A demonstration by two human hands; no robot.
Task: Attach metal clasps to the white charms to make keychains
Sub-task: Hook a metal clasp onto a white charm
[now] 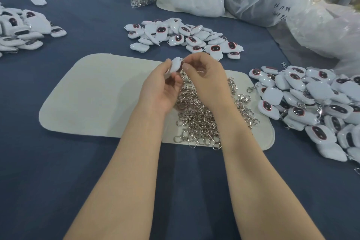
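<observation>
Both hands meet above the far edge of the pale mat (pixel 87 93): the left hand (pixel 163 85) grips a white charm (pixel 175 64), and the right hand (pixel 204 76) pinches a metal clasp (pixel 183 61) at the charm's top, though fingers hide most of it and the join is unclear. Loose clasps (pixel 200 119) lie heaped under the wrists, partly covered. Open mat stretches left; charm piles crowd the right (pixel 311 103) and far side (pixel 185 35).

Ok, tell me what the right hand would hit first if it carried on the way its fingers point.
The white charm pinched in the left hand. The right hand points up-left, pinching a metal clasp right at the charm's edge, though one view cannot confirm depth.
</observation>
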